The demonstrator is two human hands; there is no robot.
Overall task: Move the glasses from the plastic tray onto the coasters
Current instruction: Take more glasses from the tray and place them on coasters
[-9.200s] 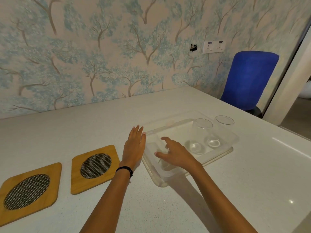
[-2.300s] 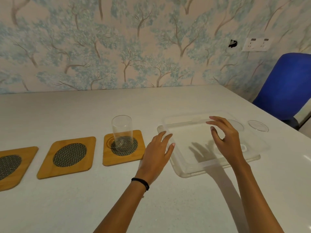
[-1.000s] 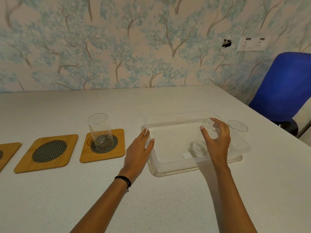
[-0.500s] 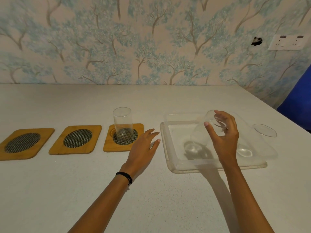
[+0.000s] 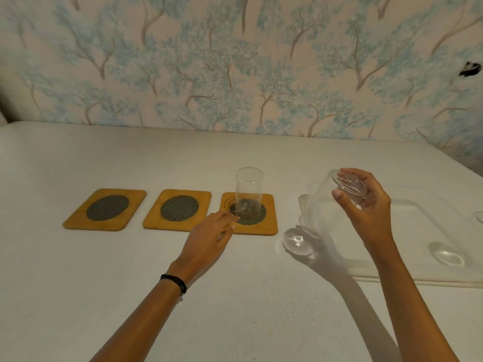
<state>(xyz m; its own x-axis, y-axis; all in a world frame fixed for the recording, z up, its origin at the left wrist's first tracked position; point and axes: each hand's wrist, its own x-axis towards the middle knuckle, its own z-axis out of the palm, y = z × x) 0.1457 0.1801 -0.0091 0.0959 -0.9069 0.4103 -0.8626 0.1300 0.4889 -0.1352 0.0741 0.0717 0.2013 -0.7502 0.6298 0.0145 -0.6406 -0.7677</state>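
Observation:
Three wooden coasters with dark mesh centres lie in a row on the white counter: left (image 5: 105, 210), middle (image 5: 178, 210) and right (image 5: 269, 226). A clear glass (image 5: 249, 190) stands upright on the right coaster. My right hand (image 5: 366, 205) holds a second clear glass (image 5: 322, 205) by its base, tilted with the mouth down, above the left end of the clear plastic tray (image 5: 423, 228). My left hand (image 5: 209, 237) rests flat on the counter, fingertips at the right coaster's front edge. A third glass (image 5: 479, 217) shows only as a rim at the right border.
The white counter (image 5: 235, 309) runs back to a wall (image 5: 235, 61) papered with blue trees. The tray reaches past the right border of the view. A black band sits on my left wrist (image 5: 173, 282).
My right hand has lifted the glass out of the tray, tipped it mouth down and carried it left. My left hand slid left from the tray's edge to the right coaster.

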